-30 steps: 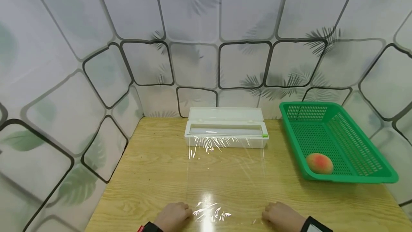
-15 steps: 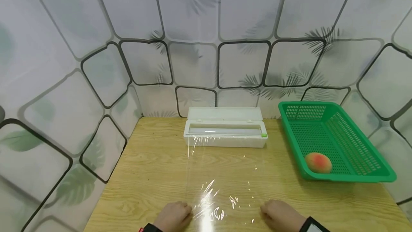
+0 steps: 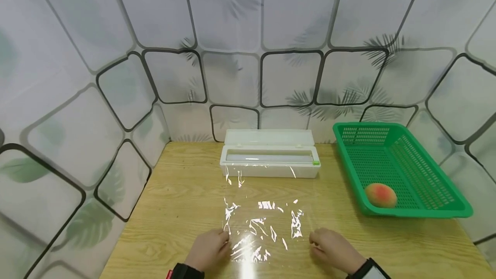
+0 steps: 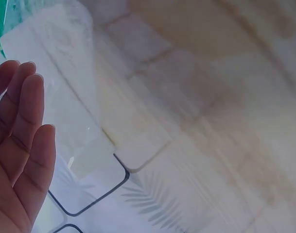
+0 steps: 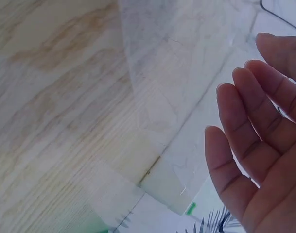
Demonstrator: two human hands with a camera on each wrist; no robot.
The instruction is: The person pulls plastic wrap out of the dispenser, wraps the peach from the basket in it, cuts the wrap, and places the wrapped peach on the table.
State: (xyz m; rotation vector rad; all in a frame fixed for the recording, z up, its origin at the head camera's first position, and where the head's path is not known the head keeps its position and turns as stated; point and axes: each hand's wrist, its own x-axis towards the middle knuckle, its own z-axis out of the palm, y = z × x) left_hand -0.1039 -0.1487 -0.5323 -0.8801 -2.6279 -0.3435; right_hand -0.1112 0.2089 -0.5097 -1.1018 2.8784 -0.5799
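A clear sheet of cling film (image 3: pixel 259 225) runs from a white dispenser box (image 3: pixel 271 170) toward me over the wooden table. The box's lid stands raised behind, with the roll (image 3: pixel 271 158) inside. My left hand (image 3: pixel 209 249) holds the film's near left side between thumb and index finger. At the near right side, my right hand (image 3: pixel 335 249) pinches it likewise. In the left wrist view, the other fingers (image 4: pixel 31 102) extend beside the film (image 4: pixel 65 111). The right wrist view has similarly extended fingers (image 5: pixel 240 126) next to the sheet (image 5: pixel 160 107).
A green plastic basket (image 3: pixel 426 216) stands at the right of the table (image 3: pixel 186 197), with a reddish-orange peach-like fruit (image 3: pixel 381 195) in its near left corner. Behind rises a patterned wall covering (image 3: pixel 232 76). A green slider (image 3: pixel 315 162) sits at the box's right end.
Both hands have moved slightly forward, away from me, and a little closer together. The film has slackened between them, with wrinkles and bright glints across it. Box and basket have not moved.
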